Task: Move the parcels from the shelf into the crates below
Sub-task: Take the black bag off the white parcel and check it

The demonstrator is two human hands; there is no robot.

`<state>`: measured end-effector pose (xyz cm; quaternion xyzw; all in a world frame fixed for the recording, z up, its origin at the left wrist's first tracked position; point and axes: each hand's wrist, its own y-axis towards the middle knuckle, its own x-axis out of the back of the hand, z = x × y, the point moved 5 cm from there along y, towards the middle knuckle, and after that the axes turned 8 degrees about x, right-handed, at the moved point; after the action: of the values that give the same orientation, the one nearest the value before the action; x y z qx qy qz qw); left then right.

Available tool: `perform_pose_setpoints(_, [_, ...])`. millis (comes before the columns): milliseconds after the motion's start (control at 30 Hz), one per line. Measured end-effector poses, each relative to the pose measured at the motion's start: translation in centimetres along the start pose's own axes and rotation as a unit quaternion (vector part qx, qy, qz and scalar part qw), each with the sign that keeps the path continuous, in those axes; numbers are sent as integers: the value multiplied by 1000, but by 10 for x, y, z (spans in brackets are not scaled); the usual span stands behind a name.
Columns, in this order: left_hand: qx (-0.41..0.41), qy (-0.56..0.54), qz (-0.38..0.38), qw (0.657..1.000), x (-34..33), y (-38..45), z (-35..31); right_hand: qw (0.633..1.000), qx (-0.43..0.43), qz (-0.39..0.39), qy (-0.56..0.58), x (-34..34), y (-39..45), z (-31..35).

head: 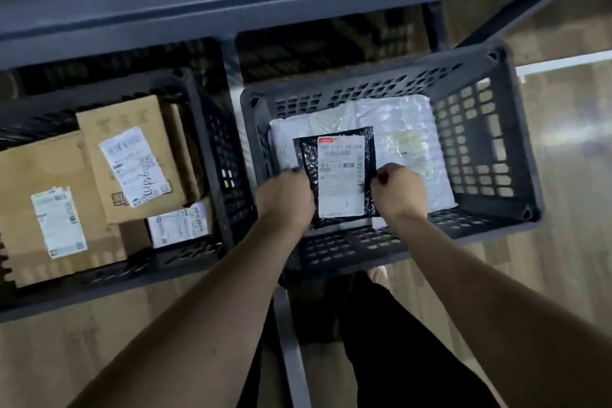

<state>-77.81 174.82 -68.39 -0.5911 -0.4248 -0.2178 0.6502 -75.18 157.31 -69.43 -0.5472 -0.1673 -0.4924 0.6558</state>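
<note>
A small black parcel (337, 172) with a white shipping label is held over the right dark crate (490, 142). My left hand (286, 197) grips its left edge and my right hand (397, 190) pinches its right edge. Beneath it in that crate lie white plastic-wrapped parcels (400, 132). The left dark crate (205, 129) holds several cardboard boxes (132, 156) with white labels. The grey shelf (265, 3) runs across the top of the view; what lies on it is hidden.
A grey upright post (231, 83) of the rack stands between the two crates. Wooden floor (569, 209) shows to the right and below the crates. My dark trouser legs (397, 341) are at the bottom centre.
</note>
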Motion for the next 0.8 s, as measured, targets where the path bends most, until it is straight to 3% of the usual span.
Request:
perform_pose_setpoints(167, [144, -141, 82, 976, -59, 65, -13, 1000, 10, -10, -21, -44, 59, -20])
perform_pose_setpoints(367, [227, -216, 47, 948, -97, 118, -2, 998, 56, 1, -34, -97, 118, -13])
perform_pose_setpoints(500, [276, -242, 74, 927, -127, 137, -1, 993, 102, -13, -60, -124, 145, 3])
perform_pose_setpoints(667, [308, -206, 40, 928, -154, 158, 5, 984, 149, -21, -97, -139, 163, 6])
perform_pose_setpoints(800, [271, -179, 54, 944, -155, 159, 2, 972, 195, -26, -128, -144, 169, 5])
